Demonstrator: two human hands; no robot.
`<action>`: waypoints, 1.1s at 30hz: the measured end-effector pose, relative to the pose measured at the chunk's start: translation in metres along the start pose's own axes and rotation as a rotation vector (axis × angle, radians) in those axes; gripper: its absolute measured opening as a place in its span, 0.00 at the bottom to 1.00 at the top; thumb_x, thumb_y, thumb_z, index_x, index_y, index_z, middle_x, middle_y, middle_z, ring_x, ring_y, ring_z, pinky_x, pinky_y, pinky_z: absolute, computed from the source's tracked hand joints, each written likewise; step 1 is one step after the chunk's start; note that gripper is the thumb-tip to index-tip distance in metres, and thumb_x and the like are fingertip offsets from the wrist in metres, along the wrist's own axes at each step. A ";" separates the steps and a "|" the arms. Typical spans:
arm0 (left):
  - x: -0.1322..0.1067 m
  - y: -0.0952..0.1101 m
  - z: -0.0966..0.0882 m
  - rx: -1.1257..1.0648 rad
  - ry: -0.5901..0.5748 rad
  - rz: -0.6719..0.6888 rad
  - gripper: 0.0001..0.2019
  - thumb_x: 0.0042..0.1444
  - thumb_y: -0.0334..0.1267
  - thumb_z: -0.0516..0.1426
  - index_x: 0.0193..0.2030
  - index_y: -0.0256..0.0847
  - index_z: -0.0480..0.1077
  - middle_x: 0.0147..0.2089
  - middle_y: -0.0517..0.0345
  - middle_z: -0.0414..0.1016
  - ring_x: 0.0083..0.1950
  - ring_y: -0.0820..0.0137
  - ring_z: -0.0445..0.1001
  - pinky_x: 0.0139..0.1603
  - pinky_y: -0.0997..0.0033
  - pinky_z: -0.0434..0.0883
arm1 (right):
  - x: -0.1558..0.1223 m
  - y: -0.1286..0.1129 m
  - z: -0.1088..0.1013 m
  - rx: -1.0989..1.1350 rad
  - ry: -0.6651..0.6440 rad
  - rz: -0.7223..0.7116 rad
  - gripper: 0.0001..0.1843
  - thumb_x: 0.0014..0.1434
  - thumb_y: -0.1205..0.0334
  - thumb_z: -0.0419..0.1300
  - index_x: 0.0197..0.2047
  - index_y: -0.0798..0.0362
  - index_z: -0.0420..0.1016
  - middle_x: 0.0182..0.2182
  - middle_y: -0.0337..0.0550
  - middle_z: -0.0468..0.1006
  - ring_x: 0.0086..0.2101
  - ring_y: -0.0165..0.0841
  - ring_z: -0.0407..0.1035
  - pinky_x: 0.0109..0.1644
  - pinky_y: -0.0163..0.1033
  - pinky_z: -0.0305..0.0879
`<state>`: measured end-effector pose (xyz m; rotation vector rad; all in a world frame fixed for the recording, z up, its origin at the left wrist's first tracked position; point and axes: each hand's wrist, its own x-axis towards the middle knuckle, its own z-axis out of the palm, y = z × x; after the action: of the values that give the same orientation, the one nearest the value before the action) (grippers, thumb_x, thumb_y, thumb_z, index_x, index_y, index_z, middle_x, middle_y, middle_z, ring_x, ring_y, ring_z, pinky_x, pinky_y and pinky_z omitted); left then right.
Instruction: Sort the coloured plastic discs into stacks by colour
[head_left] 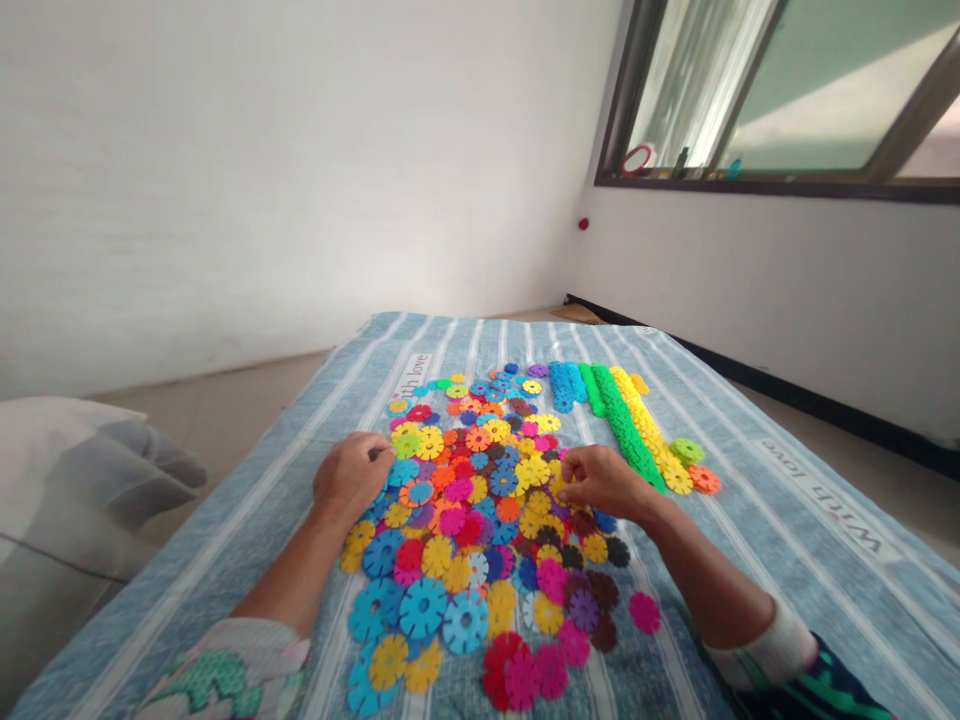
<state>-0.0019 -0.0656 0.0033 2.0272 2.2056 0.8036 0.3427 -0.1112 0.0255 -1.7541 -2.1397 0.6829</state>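
Dozens of flat, notched plastic discs (459, 490) lie in a loose, many-coloured heap down the middle of a striped cloth (757, 570), and both bare hands are at its edges. The left hand (352, 473) is at the left edge, back upward and fingers curled in toward the heap. A small dark patch shows by its fingers; I cannot tell whether that is a disc, or whether the fingers pinch anything. Just beyond its fingertips are a lime disc (406, 445) and a yellow disc (430, 442), with blue ones just beside the hand on the heap's side.

The right hand (600, 478) is at the opposite edge, its fingers bent and the thumb low, the tips pointing in at the heap. Yellow discs lie right at those tips, but whether one is pinched there I cannot tell. Black and brown discs lie nearer the wearer, below this hand, and a single magenta disc (645, 613) sits apart from the heap, near the right forearm.

Past the right hand, discs are packed into long rows lying on the cloth: blue rows (562, 388), a long green row (626, 435) with a shorter green one beside it, and a yellow row (640, 415) along the right. At the yellow row's near end are a yellow-green disc (687, 451) and an orange disc (705, 480).
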 end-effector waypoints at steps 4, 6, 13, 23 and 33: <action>0.000 0.000 -0.001 0.008 -0.012 -0.002 0.15 0.49 0.43 0.49 0.34 0.43 0.76 0.45 0.53 0.81 0.49 0.60 0.76 0.50 0.66 0.70 | 0.004 0.004 0.004 -0.023 0.025 -0.003 0.09 0.48 0.64 0.67 0.35 0.55 0.78 0.23 0.33 0.71 0.24 0.26 0.62 0.27 0.31 0.51; -0.001 0.001 -0.002 0.011 -0.016 0.000 0.15 0.50 0.43 0.49 0.34 0.43 0.76 0.46 0.53 0.81 0.49 0.61 0.76 0.50 0.67 0.70 | 0.004 0.005 0.003 -0.045 0.015 -0.003 0.13 0.49 0.62 0.67 0.39 0.55 0.80 0.25 0.35 0.73 0.25 0.26 0.64 0.28 0.31 0.52; -0.002 0.004 -0.005 0.020 0.000 -0.006 0.14 0.50 0.43 0.50 0.33 0.45 0.76 0.44 0.55 0.81 0.47 0.62 0.77 0.47 0.68 0.71 | 0.003 0.003 0.001 -0.069 -0.007 -0.004 0.11 0.50 0.62 0.66 0.38 0.55 0.81 0.27 0.38 0.76 0.27 0.28 0.67 0.30 0.32 0.54; 0.001 0.008 -0.015 0.059 -0.066 0.003 0.17 0.53 0.44 0.48 0.38 0.40 0.76 0.48 0.51 0.80 0.49 0.61 0.76 0.50 0.66 0.70 | -0.003 -0.007 -0.018 0.141 -0.014 -0.033 0.03 0.48 0.67 0.66 0.26 0.56 0.76 0.17 0.30 0.66 0.21 0.23 0.59 0.25 0.29 0.49; 0.013 -0.011 -0.003 -0.003 -0.021 -0.034 0.17 0.49 0.49 0.49 0.33 0.45 0.76 0.45 0.55 0.82 0.45 0.58 0.78 0.46 0.61 0.73 | 0.030 0.083 -0.117 0.149 0.342 0.132 0.03 0.53 0.67 0.61 0.29 0.55 0.73 0.17 0.35 0.73 0.19 0.25 0.66 0.23 0.28 0.59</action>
<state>-0.0146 -0.0548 0.0053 1.9823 2.2198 0.7786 0.4640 -0.0494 0.0781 -1.7938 -1.7168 0.5147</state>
